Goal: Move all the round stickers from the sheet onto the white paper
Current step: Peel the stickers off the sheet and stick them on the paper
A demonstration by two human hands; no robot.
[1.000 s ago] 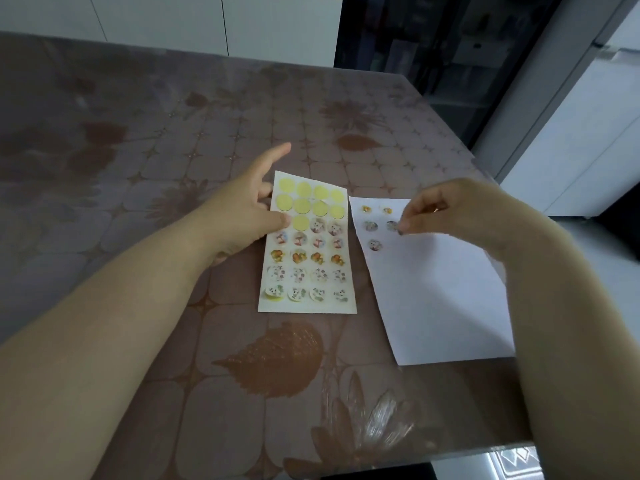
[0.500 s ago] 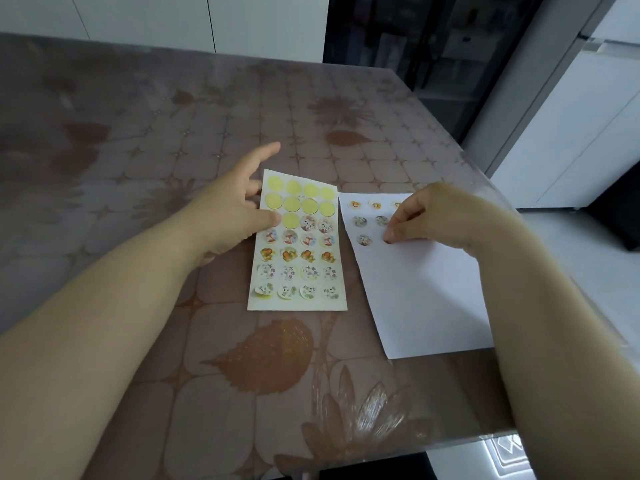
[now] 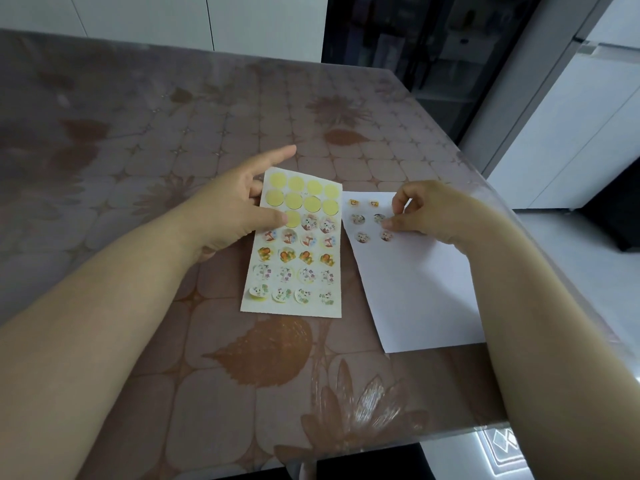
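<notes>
We are pressing on the sticker sheet (image 3: 291,310) and touching the white paper (image 3: 422,299).
Our left hand (image 3: 235,209) is lying open, thumb pressing the sheet on the table (image 3: 173,375). Our right hand (image 3: 429,213) is curling its fingers over the paper, beside six round stickers (image 3: 358,219); we cannot tell if it is holding one.

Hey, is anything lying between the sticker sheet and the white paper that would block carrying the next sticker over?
Nothing visible does. The sticker sheet lies right beside the white paper, only a sliver of table between them. The right hand covers part of the paper's top; lower down it is bare.
</notes>
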